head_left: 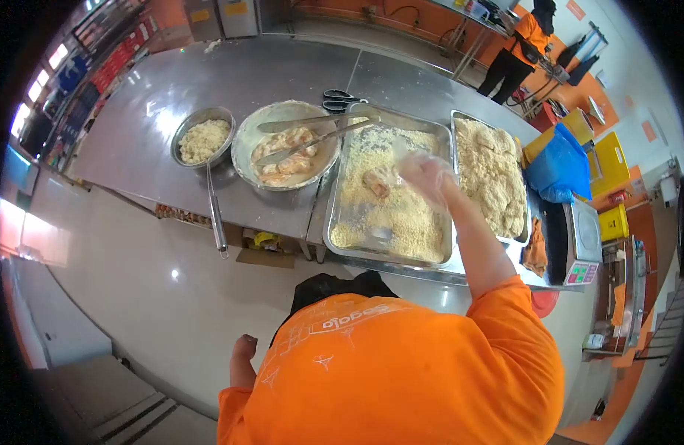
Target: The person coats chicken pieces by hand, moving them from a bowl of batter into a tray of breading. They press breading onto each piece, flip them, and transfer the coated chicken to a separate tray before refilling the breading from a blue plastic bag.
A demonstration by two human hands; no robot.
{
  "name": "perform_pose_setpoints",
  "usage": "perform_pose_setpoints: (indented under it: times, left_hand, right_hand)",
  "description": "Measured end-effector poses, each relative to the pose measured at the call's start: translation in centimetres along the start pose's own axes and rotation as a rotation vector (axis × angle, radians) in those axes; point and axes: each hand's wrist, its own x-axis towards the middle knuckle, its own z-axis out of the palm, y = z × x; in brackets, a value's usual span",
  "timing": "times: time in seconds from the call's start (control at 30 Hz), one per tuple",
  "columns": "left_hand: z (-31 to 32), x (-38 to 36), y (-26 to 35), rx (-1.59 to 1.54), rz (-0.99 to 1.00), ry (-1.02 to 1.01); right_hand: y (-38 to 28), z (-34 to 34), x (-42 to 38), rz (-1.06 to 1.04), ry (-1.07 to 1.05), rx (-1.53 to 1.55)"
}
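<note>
My right hand (429,180), in a clear plastic glove, is over a metal tray (329,236) of pale yellow crumbs (357,215). Its fingers are smeared by motion. Just beside them a partly coated piece of raw meat (377,185) lies in the crumbs; contact cannot be told. Low beside my body is my left hand (244,346), away from the table, its fingers not distinguishable. Left of the tray stands a bowl (242,167) of wet, battered meat pieces (294,152). Metal tongs (283,154) rest across it and reach over the tray's edge.
A strainer (215,200) of crumbs sits left of the bowl, its handle overhanging the table edge. Black-handled scissors (342,96) lie behind. On the right are a second tray (525,236) with coated pieces (492,178), a blue bag (561,167) and a scale (585,237). Another person (531,44) stands farther back.
</note>
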Motion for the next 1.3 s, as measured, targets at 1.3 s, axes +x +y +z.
perform_pose_setpoints:
  times: [1.3]
  left_hand:
    - [0.0, 1.9, 4.0, 0.062, 0.277, -0.019]
  right_hand:
    - [2.4, 4.8, -5.4, -0.249, -0.287, -0.651]
